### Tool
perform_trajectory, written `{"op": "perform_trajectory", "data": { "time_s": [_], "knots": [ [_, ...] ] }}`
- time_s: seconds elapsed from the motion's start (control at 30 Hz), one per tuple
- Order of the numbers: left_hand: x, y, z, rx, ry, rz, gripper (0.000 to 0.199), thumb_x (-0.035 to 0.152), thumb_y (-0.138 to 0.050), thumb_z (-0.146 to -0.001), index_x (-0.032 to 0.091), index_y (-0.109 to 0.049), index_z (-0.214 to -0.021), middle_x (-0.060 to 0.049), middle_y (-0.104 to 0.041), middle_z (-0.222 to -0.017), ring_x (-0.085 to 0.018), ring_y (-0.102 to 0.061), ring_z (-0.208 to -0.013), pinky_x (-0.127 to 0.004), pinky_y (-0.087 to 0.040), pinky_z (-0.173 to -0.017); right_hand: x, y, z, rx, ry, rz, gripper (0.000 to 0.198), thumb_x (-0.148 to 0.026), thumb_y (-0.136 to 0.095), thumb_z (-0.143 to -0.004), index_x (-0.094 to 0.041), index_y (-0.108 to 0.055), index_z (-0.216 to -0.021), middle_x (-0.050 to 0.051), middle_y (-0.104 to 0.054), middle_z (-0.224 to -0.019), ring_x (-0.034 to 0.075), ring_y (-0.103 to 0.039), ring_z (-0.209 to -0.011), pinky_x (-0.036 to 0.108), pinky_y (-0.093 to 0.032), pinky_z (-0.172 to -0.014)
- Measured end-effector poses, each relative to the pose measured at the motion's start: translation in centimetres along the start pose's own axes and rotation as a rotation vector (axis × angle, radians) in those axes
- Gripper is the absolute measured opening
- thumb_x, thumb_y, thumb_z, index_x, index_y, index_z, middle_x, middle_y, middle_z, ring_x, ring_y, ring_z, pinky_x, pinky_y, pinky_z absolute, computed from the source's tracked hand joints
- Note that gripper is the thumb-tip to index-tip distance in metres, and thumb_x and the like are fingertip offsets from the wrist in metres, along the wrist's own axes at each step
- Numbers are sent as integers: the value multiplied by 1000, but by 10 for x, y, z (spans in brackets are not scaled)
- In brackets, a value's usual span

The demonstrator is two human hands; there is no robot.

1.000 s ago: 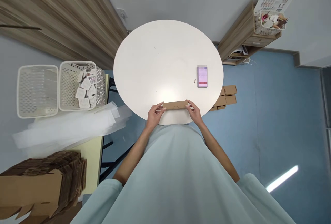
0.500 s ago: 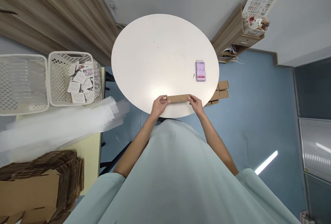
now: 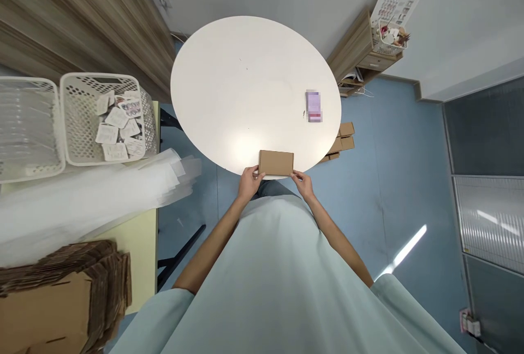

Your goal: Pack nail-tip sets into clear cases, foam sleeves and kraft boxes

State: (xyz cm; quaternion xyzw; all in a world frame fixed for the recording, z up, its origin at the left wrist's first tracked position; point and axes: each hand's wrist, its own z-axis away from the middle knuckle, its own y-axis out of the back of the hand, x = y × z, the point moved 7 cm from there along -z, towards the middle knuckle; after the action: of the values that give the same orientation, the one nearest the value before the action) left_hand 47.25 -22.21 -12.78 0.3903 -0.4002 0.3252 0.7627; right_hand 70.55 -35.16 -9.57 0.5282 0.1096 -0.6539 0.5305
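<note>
A small brown cardboard box [image 3: 276,162], closed, shows its broad flat face at the near edge of the white oval table [image 3: 229,76]. My left hand [image 3: 249,183] grips its near left corner between thumb and fingers. At the near right corner, my right hand [image 3: 303,184] pinches the box in the same way. Farther off on the right part of the table lies a purple and pink item [image 3: 314,106], blurred by pixels.
Left, a side table [image 3: 141,267] bears white baskets [image 3: 67,125], one with paper cards, a clear plastic sheet stack [image 3: 102,196] and flattened cardboard [image 3: 49,310]. Small brown boxes [image 3: 346,136] are stacked beyond the oval table's right edge. A wooden cabinet [image 3: 356,43] stands behind.
The box has turned from its narrow side to its broad face. Both hands have come slightly nearer to me and now hold its near corners. The whole view has shifted a little.
</note>
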Motion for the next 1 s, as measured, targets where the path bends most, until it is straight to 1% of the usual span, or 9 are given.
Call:
{"op": "perform_trajectory", "data": {
  "time_s": [0.1, 0.23, 0.33, 0.43, 0.57, 0.67, 0.77, 0.87, 1.0],
  "knots": [
    [0, 2, 1, -3, 26, 26, 41, 39, -70, -90, 17, -76, -124, -14, -74, -127, -27, -75, -97, -45, -59, -98, 1, 0, 1, -19, -32, -74, 56, -64, -75, -82, -20, -82, -116, 8, -83, -112, 30, -75, -111, 49, -58, -104],
    [13, -4, -3, -60, 50, 100, 38, 39, -69, -91, 18, -77, -122, -13, -77, -127, -29, -76, -107, -46, -58, -103, 4, 16, 3, -2, -147, -246, 62, -63, -84, -74, -20, -82, -118, 8, -82, -112, 29, -78, -102, 46, -63, -92],
    [33, -15, -11, -144, 55, 124, 38, 38, -71, -90, 20, -77, -122, -10, -80, -121, -31, -77, -111, -47, -59, -102, 6, 37, 7, 67, -193, -348, 63, -61, -90, -68, -21, -81, -116, 10, -81, -117, 29, -80, -101, 43, -64, -88],
    [60, -28, -21, -218, 30, 117, 36, 38, -74, -88, 22, -78, -119, -9, -80, -123, -31, -76, -113, -46, -60, -102, 10, 60, 10, 125, -198, -398, 64, -60, -92, -66, -20, -81, -115, 11, -81, -116, 30, -81, -100, 43, -64, -85],
    [93, -55, -32, -309, 2, 60, 32, 39, -77, -86, 23, -79, -114, -8, -79, -126, -31, -77, -110, -45, -61, -99, 19, 97, 10, 190, -198, -423, 65, -63, -92, -67, -20, -81, -114, 13, -82, -112, 31, -81, -96, 42, -65, -81],
    [115, -91, -37, -381, -16, -9, 29, 40, -78, -86, 25, -78, -110, -7, -80, -124, -31, -78, -107, -44, -61, -95, 30, 135, 3, 243, -202, -434, 63, -64, -89, -70, -20, -80, -113, 13, -82, -113, 30, -81, -94, 41, -64, -81],
    [135, -139, -44, -418, -23, -79, 27, 40, -77, -87, 26, -76, -109, -6, -81, -120, -30, -79, -103, -42, -62, -91, 43, 180, -13, 262, -221, -452, 61, -63, -90, -70, -20, -80, -113, 12, -81, -115, 29, -81, -94, 41, -64, -82],
    [155, -198, -54, -445, -11, -119, 25, 38, -75, -88, 25, -75, -109, -6, -82, -114, -29, -79, -100, -41, -61, -88, 60, 233, -42, 251, -242, -469, 59, -62, -89, -71, -21, -79, -112, 11, -80, -117, 28, -81, -95, 40, -63, -86],
    [179, -290, -71, -485, 25, -123, 24, 39, -77, -87, 25, -75, -105, -6, -82, -116, -30, -79, -100, -41, -62, -87, 92, 314, -95, 231, -260, -460, 58, -61, -89, -72, -21, -79, -112, 11, -81, -113, 27, -80, -95, 40, -61, -86]
  ]
}}
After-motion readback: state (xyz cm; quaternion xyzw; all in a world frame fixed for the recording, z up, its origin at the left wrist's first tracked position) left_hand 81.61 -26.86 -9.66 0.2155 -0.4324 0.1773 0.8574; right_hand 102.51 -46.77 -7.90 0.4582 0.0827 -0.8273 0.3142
